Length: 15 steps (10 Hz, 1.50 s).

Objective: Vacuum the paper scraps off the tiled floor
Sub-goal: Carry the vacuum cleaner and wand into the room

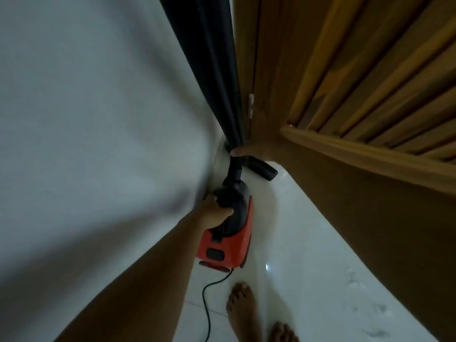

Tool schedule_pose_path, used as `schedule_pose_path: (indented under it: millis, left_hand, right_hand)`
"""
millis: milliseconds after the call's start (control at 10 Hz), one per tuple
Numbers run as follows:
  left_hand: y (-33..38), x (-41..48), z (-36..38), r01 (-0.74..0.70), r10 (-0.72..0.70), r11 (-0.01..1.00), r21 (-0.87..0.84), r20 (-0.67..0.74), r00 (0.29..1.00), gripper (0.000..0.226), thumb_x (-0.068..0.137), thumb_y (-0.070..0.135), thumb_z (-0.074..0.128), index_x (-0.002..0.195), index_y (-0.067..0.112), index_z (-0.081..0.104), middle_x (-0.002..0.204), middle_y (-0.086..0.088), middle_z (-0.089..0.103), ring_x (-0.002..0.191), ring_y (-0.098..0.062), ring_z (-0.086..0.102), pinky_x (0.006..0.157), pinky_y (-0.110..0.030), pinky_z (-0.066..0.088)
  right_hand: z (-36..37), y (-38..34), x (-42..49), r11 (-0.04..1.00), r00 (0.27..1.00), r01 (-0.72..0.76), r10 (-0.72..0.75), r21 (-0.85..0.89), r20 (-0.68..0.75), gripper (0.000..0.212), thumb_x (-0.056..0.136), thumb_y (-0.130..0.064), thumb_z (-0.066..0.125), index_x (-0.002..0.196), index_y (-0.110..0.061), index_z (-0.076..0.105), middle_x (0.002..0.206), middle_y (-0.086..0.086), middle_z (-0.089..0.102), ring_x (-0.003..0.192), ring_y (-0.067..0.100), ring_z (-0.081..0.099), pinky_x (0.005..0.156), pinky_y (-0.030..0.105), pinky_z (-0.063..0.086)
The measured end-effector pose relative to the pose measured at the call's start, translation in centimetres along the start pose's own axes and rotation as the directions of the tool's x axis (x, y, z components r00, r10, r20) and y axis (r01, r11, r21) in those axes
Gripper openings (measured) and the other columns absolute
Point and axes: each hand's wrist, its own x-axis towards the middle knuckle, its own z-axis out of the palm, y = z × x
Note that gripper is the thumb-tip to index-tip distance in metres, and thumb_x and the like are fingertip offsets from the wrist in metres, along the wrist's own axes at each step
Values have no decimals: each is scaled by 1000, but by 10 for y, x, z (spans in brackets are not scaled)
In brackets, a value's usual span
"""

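One vacuum (234,233), one curtain (209,70), two bare feet (240,307).
Left hand (214,213) grips vacuum; right hand (256,149) pinches curtain beside door (370,70).

Person: left hand (216,210) and right hand (259,147) bare, forearms (158,257) uncovered, left foot (240,308) and right foot (283,333) unshod, toenails seemingly unpainted though blurred.

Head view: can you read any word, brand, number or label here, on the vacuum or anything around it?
No text can be read anywhere in this view.
On the red vacuum there is a dark panel at its rear end, too blurred to show any letters.
On the dark curtain, the wooden door and the tiled floor, no writing shows.
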Motion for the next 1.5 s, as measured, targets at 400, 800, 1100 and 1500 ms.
schedule_pose_path:
  millis: [400, 800, 1100, 1500]
  left_hand:
    - [-27, 51, 36, 16, 3, 938, -346, 53, 999, 30, 106, 36, 51, 91, 16, 67, 82, -3, 76, 75, -17, 73, 97, -43, 56]
    - [-15, 12, 42, 24, -30, 947, -320, -15, 999, 35, 106, 39, 50, 84, 13, 58, 68, -1, 61, 64, -15, 61, 69, -27, 53]
    - [29, -166, 32, -11, 8, 985, -175, -18, 1000, 32, 106, 42, 48, 83, 19, 51, 92, -16, 73, 79, -21, 67, 74, -31, 53]
    - [43, -435, 65, -154, 152, 981, -114, -26, 988, 34, 106, 39, 51, 76, 22, 46, 80, -8, 66, 71, -19, 62, 82, -36, 53]
  right_hand:
    - [115, 174, 287, 989, 966, 147, -148, -22, -212, 176, -8, -98, 61, 152, -39, 21, 106, -18, 45, 100, 31, 67, 65, 50, 57]
    - [-8, -12, 4, 969, 987, 116, -88, 217, -138, 68, 68, -42, 93, 122, -10, 68, 121, 7, 71, 113, 21, 65, 97, 35, 56]
    - [-113, -57, -143, 932, 976, 72, 8, 355, -219, 68, 67, -41, 94, 123, -13, 68, 109, -4, 68, 106, 17, 64, 87, 29, 58]
    - [-207, -154, -439, 958, 914, 44, 76, 283, -399, 58, 75, -39, 90, 116, -2, 72, 100, 4, 71, 94, 15, 63, 68, 13, 49]
